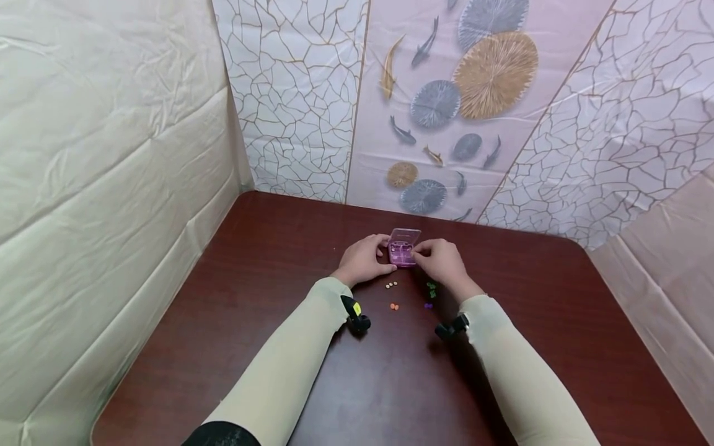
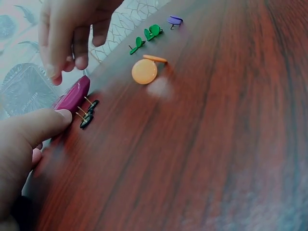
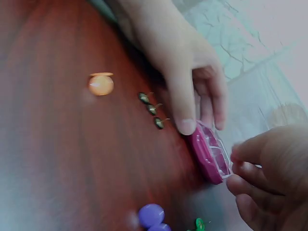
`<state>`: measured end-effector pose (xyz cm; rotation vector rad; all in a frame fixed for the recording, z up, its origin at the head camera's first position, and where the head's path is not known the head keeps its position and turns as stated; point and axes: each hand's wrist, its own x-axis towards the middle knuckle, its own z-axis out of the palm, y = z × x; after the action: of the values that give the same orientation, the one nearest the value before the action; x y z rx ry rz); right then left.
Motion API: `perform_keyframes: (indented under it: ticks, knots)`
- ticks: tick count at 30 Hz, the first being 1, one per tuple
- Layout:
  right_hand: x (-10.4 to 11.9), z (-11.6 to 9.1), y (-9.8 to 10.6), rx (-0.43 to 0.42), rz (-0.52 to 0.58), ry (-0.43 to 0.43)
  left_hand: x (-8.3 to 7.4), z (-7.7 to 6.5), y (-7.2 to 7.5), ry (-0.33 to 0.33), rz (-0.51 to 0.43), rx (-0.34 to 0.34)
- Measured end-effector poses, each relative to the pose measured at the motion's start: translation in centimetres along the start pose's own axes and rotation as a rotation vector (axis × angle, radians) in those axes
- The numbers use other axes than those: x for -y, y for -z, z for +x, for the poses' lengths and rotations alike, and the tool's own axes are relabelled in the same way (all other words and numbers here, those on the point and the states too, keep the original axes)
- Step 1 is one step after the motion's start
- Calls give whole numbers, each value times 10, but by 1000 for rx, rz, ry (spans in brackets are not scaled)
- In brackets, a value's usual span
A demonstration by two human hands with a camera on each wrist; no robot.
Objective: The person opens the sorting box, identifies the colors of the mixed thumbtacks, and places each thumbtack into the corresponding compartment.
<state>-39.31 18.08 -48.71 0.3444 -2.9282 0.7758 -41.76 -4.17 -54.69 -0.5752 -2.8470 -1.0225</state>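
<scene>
A small purple plastic box [image 1: 396, 257] with inner compartments stands on the table, its clear lid [image 1: 405, 235] raised at the back. My left hand [image 1: 364, 257] holds the box at its left side, the thumb on the front wall [image 2: 74, 95] and the fingers behind. Over the right part of the box, my right hand [image 1: 442, 265] bends its thumb and fingertips together; whether a tack is between them is hidden. In front lie brass-coloured thumbtacks [image 3: 151, 109], orange thumbtacks [image 2: 144, 71], several green thumbtacks [image 2: 153, 32] and purple thumbtacks [image 3: 151, 215].
The dark reddish-brown table [image 1: 223, 310] reaches back to a patterned wall covering [image 1: 295, 111]. Pale fabric [image 1: 111, 155] hangs along the left side and more fabric [image 1: 669, 248] along the right. Black wrist cameras [image 1: 357, 319] are strapped over both sleeves.
</scene>
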Motion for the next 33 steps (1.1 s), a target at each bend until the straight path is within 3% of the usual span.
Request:
perform_keyframes:
  ticks: [5,14,33]
  knots:
    - [6,-15,-2,89,-21,136,-2,1,3,7,-1,5]
    - [21,-29,-10,163,-113,236,0,4,3,-1,11,-8]
    - [21,-36,-17,111,-199,248,2,1,-1,-4,-1,-3]
